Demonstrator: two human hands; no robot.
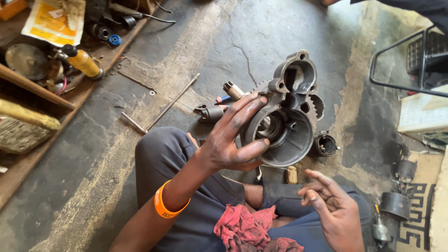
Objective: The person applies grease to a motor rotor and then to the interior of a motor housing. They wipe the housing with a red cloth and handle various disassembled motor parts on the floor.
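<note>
Grey metal housing (289, 116), one, clamped in left hand (231, 137); right hand (333, 210) empty, fingers loosely apart.

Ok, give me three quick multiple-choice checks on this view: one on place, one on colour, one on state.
1. Where does the long T-handle tool lie?
A. on the concrete floor
B. on the lap
C. in the right hand

2. What colour is the wristband?
A. blue
B. orange
C. green

3. How is the right hand?
A. gripping the rag
B. holding the housing
C. open, holding nothing

Answers: 1 A, it rests on bare floor; 2 B, orange on the left forearm; 3 C, only the left hand grips the metal housing, and the red rag lies on the lap.
</note>
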